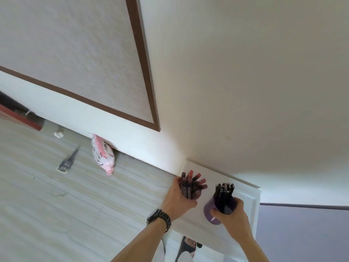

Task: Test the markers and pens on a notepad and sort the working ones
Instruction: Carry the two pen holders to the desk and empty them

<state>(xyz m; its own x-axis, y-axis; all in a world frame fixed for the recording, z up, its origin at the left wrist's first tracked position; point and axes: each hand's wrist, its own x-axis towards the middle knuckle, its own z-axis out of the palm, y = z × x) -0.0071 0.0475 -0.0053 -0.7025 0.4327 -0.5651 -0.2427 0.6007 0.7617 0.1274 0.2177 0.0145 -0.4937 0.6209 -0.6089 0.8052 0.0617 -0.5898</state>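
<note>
My left hand grips a bundle of dark markers with reddish caps over a white ledge in the room's corner. The markers' container is hidden behind my fingers. To their right my right hand holds a purple cup with several black pens standing in it. The cup tilts to the left. A dark watch sits on my left wrist. No notepad is in view.
The view is tilted. Pale wood-grain floor fills the lower left. On it lie a pink packet against the wall, a small dark brush and a crumpled white scrap. A brown-framed wall panel is above.
</note>
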